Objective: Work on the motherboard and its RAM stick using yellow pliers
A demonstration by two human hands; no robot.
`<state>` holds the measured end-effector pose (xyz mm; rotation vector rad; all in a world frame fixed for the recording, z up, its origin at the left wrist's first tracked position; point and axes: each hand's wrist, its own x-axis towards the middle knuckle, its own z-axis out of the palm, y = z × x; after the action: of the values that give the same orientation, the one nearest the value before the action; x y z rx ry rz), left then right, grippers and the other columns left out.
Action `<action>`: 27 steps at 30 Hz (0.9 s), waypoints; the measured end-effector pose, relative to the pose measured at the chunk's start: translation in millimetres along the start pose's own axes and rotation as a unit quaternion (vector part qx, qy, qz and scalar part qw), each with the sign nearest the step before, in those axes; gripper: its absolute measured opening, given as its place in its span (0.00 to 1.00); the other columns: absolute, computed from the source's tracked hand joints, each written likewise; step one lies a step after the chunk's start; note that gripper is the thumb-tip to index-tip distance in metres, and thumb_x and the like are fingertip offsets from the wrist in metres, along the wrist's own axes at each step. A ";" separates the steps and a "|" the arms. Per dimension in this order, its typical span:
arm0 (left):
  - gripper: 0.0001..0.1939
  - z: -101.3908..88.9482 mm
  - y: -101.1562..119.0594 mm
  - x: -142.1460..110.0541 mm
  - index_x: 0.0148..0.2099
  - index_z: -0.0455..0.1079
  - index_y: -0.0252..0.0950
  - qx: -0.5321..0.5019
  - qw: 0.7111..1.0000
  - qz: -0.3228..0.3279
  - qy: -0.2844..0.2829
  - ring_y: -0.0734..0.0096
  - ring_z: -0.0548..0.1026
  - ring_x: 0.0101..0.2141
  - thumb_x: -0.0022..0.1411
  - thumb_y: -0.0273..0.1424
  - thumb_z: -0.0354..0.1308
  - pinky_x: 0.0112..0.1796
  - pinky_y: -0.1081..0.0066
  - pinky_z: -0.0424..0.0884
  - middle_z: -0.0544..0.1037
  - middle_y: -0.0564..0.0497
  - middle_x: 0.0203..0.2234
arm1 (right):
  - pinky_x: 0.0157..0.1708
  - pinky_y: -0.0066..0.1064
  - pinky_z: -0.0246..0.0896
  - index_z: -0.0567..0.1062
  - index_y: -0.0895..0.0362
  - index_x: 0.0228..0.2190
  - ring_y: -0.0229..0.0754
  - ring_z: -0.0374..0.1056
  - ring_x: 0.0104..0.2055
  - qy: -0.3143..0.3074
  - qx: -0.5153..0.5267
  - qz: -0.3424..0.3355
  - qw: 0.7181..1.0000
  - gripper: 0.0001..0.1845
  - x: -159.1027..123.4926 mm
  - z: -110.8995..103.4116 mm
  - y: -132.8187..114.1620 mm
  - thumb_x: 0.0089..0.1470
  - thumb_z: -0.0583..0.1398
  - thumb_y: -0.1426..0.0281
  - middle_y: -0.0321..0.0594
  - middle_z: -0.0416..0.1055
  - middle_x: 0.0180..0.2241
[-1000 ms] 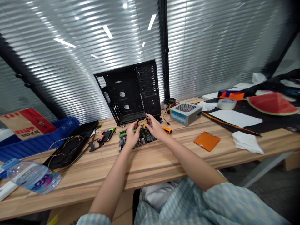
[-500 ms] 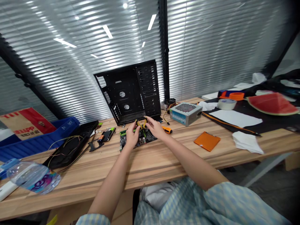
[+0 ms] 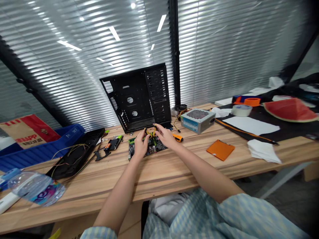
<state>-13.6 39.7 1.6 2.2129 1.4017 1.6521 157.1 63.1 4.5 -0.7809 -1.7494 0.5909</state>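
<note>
Both my hands are over a motherboard with green slots, lying flat on the wooden table. Between my fingers is a small yellow-and-black piece with two arms, a bit like plier handles; its exact kind I cannot make out. My left hand pinches its left side, and my right hand pinches its right side. The lower part of the piece merges with the board, so contact there is unclear. An orange-and-black screwdriver lies just right of my right hand.
Behind the board stands a black computer case. To the right are a power supply, an orange flat case and a tape roll. On the left are a black panel, a blue bin and a water bottle.
Hardly anything differs. The motherboard's left edge sits very slightly further right, while both hands keep their hold on the yellow-and-black piece.
</note>
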 end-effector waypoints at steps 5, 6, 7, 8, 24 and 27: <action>0.16 -0.3 1.5 -0.2 0.53 0.70 0.36 0.007 1.000 0.007 0.001 0.66 0.75 0.39 0.65 0.34 0.54 0.41 0.65 0.72 0.77 0.44 0.42 | 0.37 0.35 0.70 0.68 0.54 0.56 0.42 0.71 0.33 0.001 0.004 -0.003 1.000 0.23 0.5 0.6 1.2 0.59 0.53 0.67 0.40 0.75 0.32; 0.16 -0.3 1.5 -0.2 0.53 0.70 0.36 0.009 1.000 0.007 0.001 0.66 0.75 0.39 0.65 0.34 0.54 0.41 0.65 0.72 0.77 0.44 0.42 | 0.37 0.35 0.70 0.67 0.54 0.56 0.42 0.71 0.33 0.001 0.004 -0.002 1.000 0.23 0.5 0.7 1.3 0.59 0.53 0.67 0.40 0.75 0.32; 0.16 -0.4 1.5 -0.3 0.53 0.70 0.36 0.011 1.000 0.008 0.002 0.66 0.75 0.39 0.65 0.35 0.54 0.41 0.66 0.72 0.77 0.44 0.42 | 0.37 0.35 0.70 0.67 0.54 0.56 0.42 0.71 0.33 0.000 0.004 -0.001 1.000 0.23 0.5 0.7 1.3 0.59 0.53 0.67 0.40 0.75 0.32; 0.16 -0.4 1.5 -0.3 0.53 0.70 0.36 0.013 1.000 0.009 0.002 0.66 0.75 0.39 0.65 0.35 0.54 0.41 0.66 0.72 0.77 0.44 0.42 | 0.37 0.35 0.70 0.67 0.54 0.56 0.42 0.71 0.33 -0.001 0.005 0.000 1.000 0.23 0.5 0.6 1.3 0.59 0.53 0.67 0.40 0.75 0.32; 0.15 -1.7 2.4 -0.3 0.52 0.70 0.36 0.029 0.999 0.021 0.001 0.66 0.73 0.37 0.66 0.36 0.52 0.39 0.67 0.71 0.76 0.46 0.38 | 0.37 0.34 0.68 0.68 0.54 0.55 0.41 0.72 0.33 0.001 -0.001 -0.011 1.000 0.23 0.0 -1.7 -1.1 0.59 0.53 0.68 0.40 0.75 0.32; 0.16 -2.2 2.7 -0.4 0.52 0.70 0.36 0.034 0.999 0.020 0.002 0.66 0.73 0.36 0.66 0.36 0.53 0.38 0.67 0.70 0.76 0.46 0.36 | 0.36 0.33 0.68 0.68 0.55 0.56 0.41 0.71 0.32 0.000 -0.002 -0.010 1.000 0.23 -0.1 -1.8 -0.4 0.59 0.53 0.67 0.39 0.75 0.31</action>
<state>-13.6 36.8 3.6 2.2897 1.4448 1.6468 158.8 62.9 5.3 -0.7664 -1.7562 0.5742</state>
